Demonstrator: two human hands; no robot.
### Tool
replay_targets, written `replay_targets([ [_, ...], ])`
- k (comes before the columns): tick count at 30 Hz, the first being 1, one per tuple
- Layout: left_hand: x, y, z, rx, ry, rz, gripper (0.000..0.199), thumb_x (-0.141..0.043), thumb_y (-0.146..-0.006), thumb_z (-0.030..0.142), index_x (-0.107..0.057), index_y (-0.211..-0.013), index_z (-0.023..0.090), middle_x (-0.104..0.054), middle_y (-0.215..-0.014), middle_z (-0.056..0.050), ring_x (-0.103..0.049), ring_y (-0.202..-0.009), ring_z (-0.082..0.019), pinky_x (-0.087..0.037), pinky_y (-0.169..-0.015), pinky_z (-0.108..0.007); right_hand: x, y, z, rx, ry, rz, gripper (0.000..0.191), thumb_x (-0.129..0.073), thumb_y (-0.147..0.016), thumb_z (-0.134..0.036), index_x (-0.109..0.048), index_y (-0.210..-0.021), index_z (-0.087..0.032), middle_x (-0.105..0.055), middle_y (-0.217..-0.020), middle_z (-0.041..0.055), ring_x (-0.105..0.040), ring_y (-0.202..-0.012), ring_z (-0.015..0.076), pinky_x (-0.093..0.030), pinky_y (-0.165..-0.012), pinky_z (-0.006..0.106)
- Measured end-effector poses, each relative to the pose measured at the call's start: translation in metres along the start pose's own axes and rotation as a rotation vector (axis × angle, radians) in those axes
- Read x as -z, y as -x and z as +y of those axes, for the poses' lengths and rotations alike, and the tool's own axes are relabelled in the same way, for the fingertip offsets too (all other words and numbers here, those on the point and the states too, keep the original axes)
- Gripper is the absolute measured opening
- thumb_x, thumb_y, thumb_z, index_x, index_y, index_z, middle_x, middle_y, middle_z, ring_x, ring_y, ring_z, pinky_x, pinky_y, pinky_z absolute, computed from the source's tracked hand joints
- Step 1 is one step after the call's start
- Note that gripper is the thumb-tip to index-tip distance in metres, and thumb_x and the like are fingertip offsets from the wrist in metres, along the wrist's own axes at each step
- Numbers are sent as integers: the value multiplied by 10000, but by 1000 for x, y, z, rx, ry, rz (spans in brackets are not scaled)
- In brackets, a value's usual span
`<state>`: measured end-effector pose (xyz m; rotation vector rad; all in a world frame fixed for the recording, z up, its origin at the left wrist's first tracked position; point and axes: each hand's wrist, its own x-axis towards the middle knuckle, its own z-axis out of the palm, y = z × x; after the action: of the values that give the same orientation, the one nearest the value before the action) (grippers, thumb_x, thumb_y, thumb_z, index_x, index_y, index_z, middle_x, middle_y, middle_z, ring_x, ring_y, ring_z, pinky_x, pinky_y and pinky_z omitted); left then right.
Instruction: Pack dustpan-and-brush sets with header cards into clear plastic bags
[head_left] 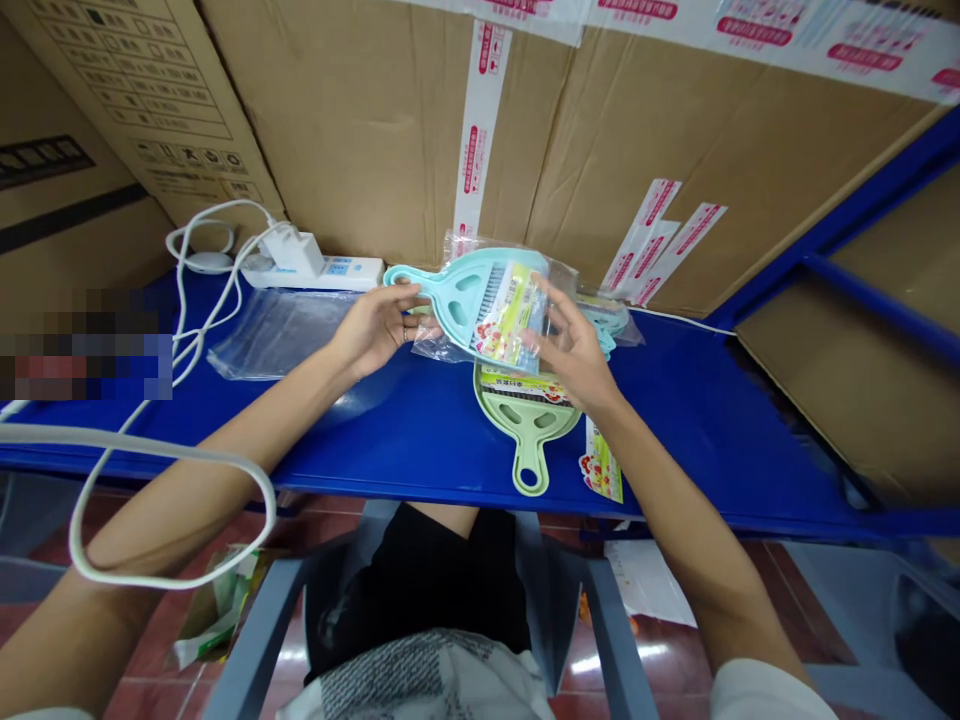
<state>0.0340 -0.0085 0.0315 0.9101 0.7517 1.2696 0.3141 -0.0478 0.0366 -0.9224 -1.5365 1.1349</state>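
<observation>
A light blue dustpan with a small brush and a printed card is held up in a clear plastic bag, its handle to the left. My left hand grips it by the handle side, thumb on top and fingers beneath. The wide end is between the thumb and fingers of my right hand. Below lies a green dustpan with its own brush and card, handle towards me. A loose printed card lies to its right. More blue dustpans are partly hidden behind my right hand.
Clear plastic bags lie left on the blue table. Behind them is a white power strip with a plugged-in adapter. A white cable loops over my left forearm. Large cardboard boxes wall off the back.
</observation>
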Motion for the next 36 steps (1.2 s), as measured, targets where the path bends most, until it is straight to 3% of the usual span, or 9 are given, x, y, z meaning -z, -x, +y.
replay_targets([
  [5,1,-1,-1,26,7,-26,161,-722,-813,243,-644,-942,187,-793,-904,-75,-763,-731,-204,-679,-699,-334,14,-10,3,-83,-43,176,975,-761,-881,-686,-279,-1701,-467,-712,-1441,56,-741,-1212,358,-698,-853,477],
  [9,-2,2,-5,27,9,-65,182,-771,-797,218,-631,-904,176,-794,-900,-70,-785,-717,-217,-692,-699,-348,17,-17,14,-260,-195,89,872,-678,-863,-785,-498,-1583,-328,-780,-1251,101,-770,-1149,371,-691,-878,535],
  [12,-4,3,-9,24,8,-59,242,-814,-774,189,-614,-912,180,-797,-901,-60,-800,-711,-233,-701,-711,-375,14,-18,20,-289,-261,72,705,-719,-852,-742,-653,-1380,-280,-809,-1144,108,-783,-1117,375,-694,-872,554],
  [16,-3,2,-11,8,0,-19,275,-845,-786,165,-610,-928,176,-805,-910,-72,-818,-766,-240,-703,-756,-372,17,-18,26,-267,-288,168,552,-840,-774,-650,-676,-1140,-271,-830,-1017,87,-816,-960,343,-702,-777,515],
  [19,-2,2,-10,-2,-18,-34,238,-850,-836,196,-638,-939,163,-810,-945,-91,-824,-808,-248,-707,-777,-379,23,-21,29,-242,-294,195,544,-842,-760,-649,-662,-1109,-273,-833,-964,73,-821,-895,330,-696,-722,496],
  [25,-1,3,-9,21,-2,-47,201,-838,-888,234,-667,-955,153,-805,-931,-99,-831,-775,-272,-713,-713,-376,22,-19,24,-174,-224,242,516,-831,-783,-579,-636,-1166,-294,-810,-995,44,-794,-889,298,-667,-687,446],
  [29,-1,2,-11,22,0,-43,191,-829,-904,235,-659,-934,153,-796,-883,-88,-815,-716,-239,-711,-683,-349,17,-17,18,-142,-158,254,664,-865,-771,-491,-542,-1336,-355,-807,-1121,27,-781,-916,269,-656,-706,413],
  [33,-1,3,-12,36,-11,-71,229,-851,-885,240,-642,-935,161,-786,-888,-80,-811,-708,-235,-719,-673,-356,16,-16,16,-156,-198,264,718,-902,-736,-510,-540,-1329,-329,-805,-1196,55,-791,-951,290,-679,-731,441],
  [36,-1,3,-13,29,-27,-112,263,-865,-888,283,-635,-941,167,-776,-910,-81,-814,-726,-248,-710,-614,-338,14,-16,17,-130,-180,282,789,-945,-703,-554,-552,-1348,-327,-799,-1229,74,-783,-1096,344,-699,-807,494],
])
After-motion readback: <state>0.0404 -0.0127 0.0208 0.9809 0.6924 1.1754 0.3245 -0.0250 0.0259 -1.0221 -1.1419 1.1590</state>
